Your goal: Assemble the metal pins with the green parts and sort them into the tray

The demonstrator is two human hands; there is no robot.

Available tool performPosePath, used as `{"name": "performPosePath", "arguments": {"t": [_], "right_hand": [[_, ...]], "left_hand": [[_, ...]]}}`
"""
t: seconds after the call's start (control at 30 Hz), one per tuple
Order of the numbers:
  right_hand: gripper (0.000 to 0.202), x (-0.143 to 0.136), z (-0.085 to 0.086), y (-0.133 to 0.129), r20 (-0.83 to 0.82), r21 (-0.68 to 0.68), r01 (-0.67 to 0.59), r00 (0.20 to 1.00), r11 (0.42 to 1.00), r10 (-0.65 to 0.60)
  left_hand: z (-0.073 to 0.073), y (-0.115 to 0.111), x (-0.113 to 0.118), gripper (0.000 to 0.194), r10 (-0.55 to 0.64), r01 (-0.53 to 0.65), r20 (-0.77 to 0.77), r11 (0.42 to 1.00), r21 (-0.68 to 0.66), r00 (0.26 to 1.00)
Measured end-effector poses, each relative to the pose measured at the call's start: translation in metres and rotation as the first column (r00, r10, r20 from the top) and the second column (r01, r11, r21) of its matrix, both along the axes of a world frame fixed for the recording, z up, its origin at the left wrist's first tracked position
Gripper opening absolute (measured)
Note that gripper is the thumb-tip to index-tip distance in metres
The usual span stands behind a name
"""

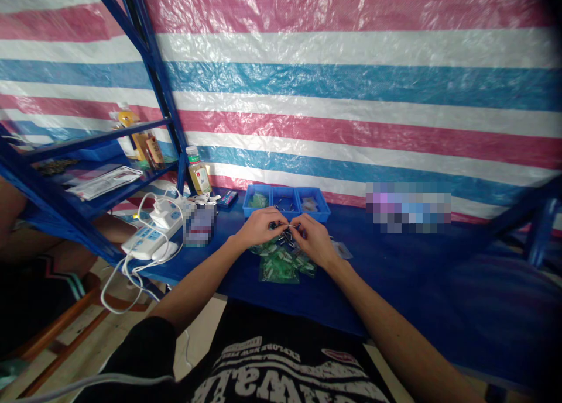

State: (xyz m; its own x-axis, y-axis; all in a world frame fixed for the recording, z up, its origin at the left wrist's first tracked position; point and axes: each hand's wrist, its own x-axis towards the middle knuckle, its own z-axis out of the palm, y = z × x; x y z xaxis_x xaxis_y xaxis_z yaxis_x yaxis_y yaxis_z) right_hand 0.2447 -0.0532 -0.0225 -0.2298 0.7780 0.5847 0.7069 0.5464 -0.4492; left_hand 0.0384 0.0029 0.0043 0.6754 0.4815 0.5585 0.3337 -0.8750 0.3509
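Over the middle of the blue table, my left hand (262, 226) and my right hand (311, 237) meet at the fingertips, both pinched. Small dark pieces show inside the curl of the left fingers; what the right fingertips grip is too small to tell. Dark and silvery small parts (286, 239) lie just below the hands. Nearer to me are green plastic packets (279, 266) in a pile. Right behind the hands stands a blue three-compartment tray (325, 213), with green packets on the left, a few dark pieces in the middle and clear packets on the right.
A white power strip (151, 239) with cables, a blurred-out flat object (199, 224), a small blue box (227, 199) and a bottle (199, 172) stand left. Blue shelving (169, 99) rises beside them. A clear packet (341, 250) lies right of my hand. Another person's leg (48, 227) shows far left.
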Motion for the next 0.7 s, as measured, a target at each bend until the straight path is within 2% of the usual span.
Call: {"name": "performPosePath", "arguments": {"t": [0.7], "right_hand": [[0.012,0.0011,0.0000,0.0010,-0.015,0.009,-0.035,0.999,0.999,0.035]], "left_hand": [[0.0005,-0.0002,0.0001,0.017,0.005,-0.005,-0.018,1.000,0.018,1.000]]}}
